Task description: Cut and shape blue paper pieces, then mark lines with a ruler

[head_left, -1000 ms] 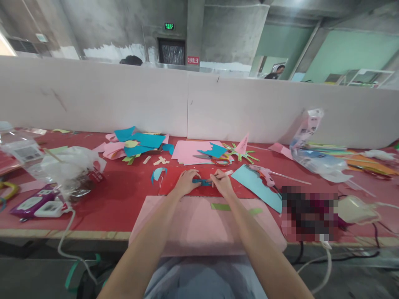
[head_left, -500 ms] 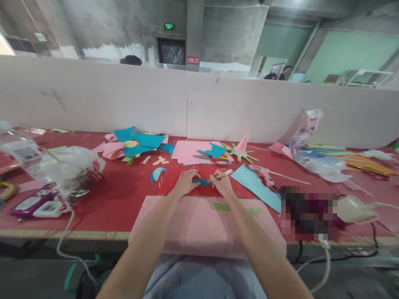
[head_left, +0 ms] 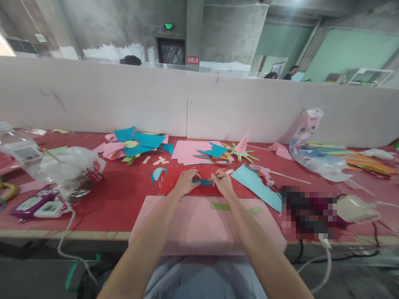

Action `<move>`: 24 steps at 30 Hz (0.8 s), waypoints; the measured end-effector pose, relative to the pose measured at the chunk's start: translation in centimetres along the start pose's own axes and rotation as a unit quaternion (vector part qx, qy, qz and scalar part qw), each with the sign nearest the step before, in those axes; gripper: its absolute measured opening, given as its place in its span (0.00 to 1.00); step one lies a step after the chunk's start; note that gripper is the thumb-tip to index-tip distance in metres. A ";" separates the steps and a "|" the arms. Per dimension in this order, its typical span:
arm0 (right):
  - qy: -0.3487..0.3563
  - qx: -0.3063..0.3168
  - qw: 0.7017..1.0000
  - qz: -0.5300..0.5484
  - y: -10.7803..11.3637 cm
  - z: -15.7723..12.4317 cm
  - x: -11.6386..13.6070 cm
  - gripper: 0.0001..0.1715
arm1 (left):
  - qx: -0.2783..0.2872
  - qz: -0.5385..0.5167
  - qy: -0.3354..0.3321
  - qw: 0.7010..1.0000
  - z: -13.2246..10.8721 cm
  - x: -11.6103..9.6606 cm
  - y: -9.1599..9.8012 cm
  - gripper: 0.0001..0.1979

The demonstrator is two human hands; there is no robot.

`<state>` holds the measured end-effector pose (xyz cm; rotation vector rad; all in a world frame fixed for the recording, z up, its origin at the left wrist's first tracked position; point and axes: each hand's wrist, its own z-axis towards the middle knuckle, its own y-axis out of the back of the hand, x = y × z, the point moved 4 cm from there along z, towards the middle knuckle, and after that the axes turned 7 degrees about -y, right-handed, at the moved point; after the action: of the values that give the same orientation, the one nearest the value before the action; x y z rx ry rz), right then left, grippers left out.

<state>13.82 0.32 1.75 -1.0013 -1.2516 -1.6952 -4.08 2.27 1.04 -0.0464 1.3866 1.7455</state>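
Note:
A narrow blue strip (head_left: 205,182) lies across a shiny red sheet (head_left: 170,178) on the table in front of me. My left hand (head_left: 186,181) bends over the strip's left end, its thumb and fingers closed on it. At the other end is my right hand (head_left: 222,181), pinched together with its fingertips close to the strip. Whatever sits in that pinch is too small to make out. Pink sheets (head_left: 185,151), scissors (head_left: 222,162) and a blue paper offcut (head_left: 218,150) lie just beyond my hands.
A pink glue gun (head_left: 265,175) rests on light-blue paper (head_left: 254,185) to the right. Paper scraps (head_left: 143,143) lie at the back left, near a plastic bag (head_left: 71,170). A pale pink padded surface (head_left: 196,232) lies under my forearms. A white partition (head_left: 140,99) rises behind the table.
My right hand has shifted very slightly to the right along the blue strip, its fingers a little rearranged. My left hand stays in place.

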 end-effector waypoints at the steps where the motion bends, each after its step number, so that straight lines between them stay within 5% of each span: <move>1: -0.004 -0.002 1.000 0.006 0.0 0.0 0.0 0.16 | -0.001 -0.001 -0.003 1.000 0.0 0.0 0.0 0.08; 17: 0.005 0.012 1.000 0.013 -0.1 0.0 -0.1 0.15 | 0.001 -0.002 -0.008 1.000 0.1 0.3 -0.2 0.08; 24: -0.002 -0.029 1.000 -0.003 0.2 0.4 -1.0 0.14 | 0.006 -0.003 -0.007 1.000 0.1 0.2 -0.2 0.08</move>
<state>14.41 0.76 1.01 -1.0364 -1.2136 -1.7439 -4.05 2.49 0.80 -0.0317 1.3850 1.7301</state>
